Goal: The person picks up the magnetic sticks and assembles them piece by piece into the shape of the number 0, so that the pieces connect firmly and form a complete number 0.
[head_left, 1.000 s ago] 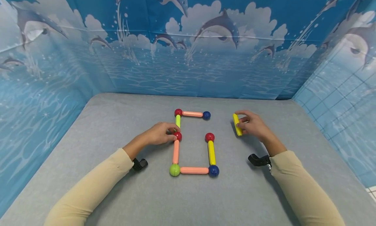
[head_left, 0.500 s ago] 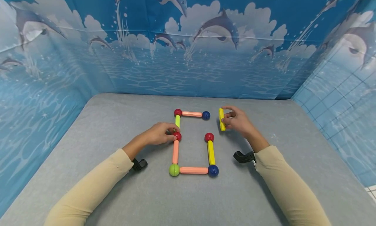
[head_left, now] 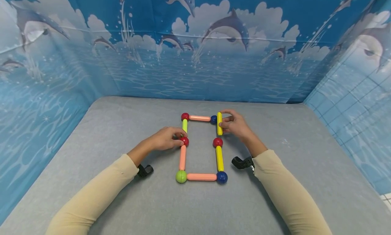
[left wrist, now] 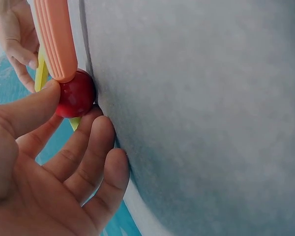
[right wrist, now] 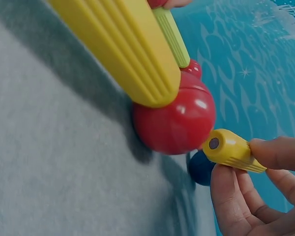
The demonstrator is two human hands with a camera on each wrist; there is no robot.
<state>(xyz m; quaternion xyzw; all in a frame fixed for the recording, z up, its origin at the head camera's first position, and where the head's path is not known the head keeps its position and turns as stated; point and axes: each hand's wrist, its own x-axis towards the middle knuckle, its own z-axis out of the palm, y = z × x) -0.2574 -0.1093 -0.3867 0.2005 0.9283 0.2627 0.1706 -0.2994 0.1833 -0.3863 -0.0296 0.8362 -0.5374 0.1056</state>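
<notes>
My left hand (head_left: 165, 139) pinches a red ball (left wrist: 77, 94) between thumb and fingers at the left side of a frame of rods and balls. A salmon rod (head_left: 182, 157) and a lime rod (head_left: 184, 125) join at that ball. In my right hand (head_left: 236, 125) is a yellow rod (right wrist: 232, 150), pinched by thumb and fingers, with a dark round spot on its end. It lies just right of the far blue ball (head_left: 213, 119) and beyond a second red ball (head_left: 218, 142). Whether the held rod touches either ball I cannot tell.
The near side has a green ball (head_left: 181, 176), a salmon rod (head_left: 202, 177) and a blue ball (head_left: 222, 177). A yellow rod (head_left: 220, 159) rises to the right red ball. Black straps (head_left: 242, 162) sit at the wrists. Behind the grey table (head_left: 146, 204) hangs a dolphin-print curtain (head_left: 195, 75).
My right hand has moved left with the yellow rod, from the right of the frame to beside the far blue ball. The rod now points more straight away. The left hand stays put.
</notes>
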